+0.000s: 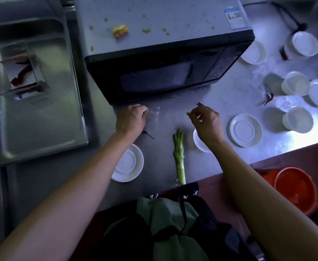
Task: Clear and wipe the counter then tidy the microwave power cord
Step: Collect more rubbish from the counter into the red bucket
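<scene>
The left hand point(130, 120) rested on the dull steel bench point(173, 117) just in front of the black microwave oven point(160, 72), its fingers curled down over pale scraps; whether that grip held any of them could not be told. The right hand point(204, 117) hovered above the bench, its grip narrow, pinching a small yellowish scrap point(188, 114), likely gathered so the surface could be wiped. A long pale green vegetable stalk point(179, 157) lay between the forearms, reaching to the bench's near edge, and a dried red chilli point(148, 133) lay just beside the left wrist.

White saucers point(245, 129) and small white bowls point(297, 118) stood scattered on the right part of the bench; those seen from above looked empty, and another red chilli point(269, 97) lay among them. Yellow crumbs point(120, 31) littered the microwave's grey top. The black power cord point(288, 15) trailed loose over the bench behind the far bowls, not yet tidied. The steel sink point(34, 113) on the left held a clear tub point(16, 70) with red pieces inside. An orange plastic bucket point(295, 189) stood on the floor at the right, probably for waste.
</scene>
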`<state>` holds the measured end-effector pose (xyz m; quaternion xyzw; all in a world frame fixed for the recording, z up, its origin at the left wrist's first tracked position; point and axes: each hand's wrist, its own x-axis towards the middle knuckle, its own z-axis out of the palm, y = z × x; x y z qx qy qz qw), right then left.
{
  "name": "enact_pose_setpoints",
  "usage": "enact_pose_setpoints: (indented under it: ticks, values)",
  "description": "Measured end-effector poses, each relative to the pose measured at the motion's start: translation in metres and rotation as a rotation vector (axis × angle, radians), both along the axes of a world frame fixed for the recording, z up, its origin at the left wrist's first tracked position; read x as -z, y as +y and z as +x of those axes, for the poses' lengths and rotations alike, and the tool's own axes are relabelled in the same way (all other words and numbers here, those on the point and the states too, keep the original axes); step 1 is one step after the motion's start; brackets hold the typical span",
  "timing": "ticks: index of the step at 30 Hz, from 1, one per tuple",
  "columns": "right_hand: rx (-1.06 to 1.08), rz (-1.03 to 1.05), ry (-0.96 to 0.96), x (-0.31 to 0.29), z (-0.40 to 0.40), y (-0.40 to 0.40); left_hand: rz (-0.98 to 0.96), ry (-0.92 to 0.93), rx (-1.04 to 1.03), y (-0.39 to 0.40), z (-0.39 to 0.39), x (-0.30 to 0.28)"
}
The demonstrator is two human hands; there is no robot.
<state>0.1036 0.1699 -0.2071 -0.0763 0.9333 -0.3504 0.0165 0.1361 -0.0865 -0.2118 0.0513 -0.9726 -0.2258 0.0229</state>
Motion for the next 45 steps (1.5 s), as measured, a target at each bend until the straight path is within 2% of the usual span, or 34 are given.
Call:
enact_pose_setpoints:
  ticks: [11, 16, 23, 32, 45]
  values:
    - [0.197, 0.021, 0.059, -0.017, 0.035, 0.103, -0.091, 0.123, 0.163, 0.110, -0.009, -0.048]
    - [0.289, -0.038, 0.049, -0.023, 0.068, 0.181, -0.140, 0.130, 0.283, 0.199, -0.001, -0.062]
    - [0.489, 0.055, 0.035, -0.029, 0.139, 0.316, -0.156, 0.086, 0.478, 0.345, 0.017, -0.073]
    - [0.792, 0.078, 0.008, -0.021, 0.252, 0.448, -0.190, 0.022, 0.816, 0.517, 0.068, -0.066]
    - [1.164, 0.043, -0.079, 0.003, 0.356, 0.531, -0.110, -0.052, 1.142, 0.681, 0.114, -0.039]
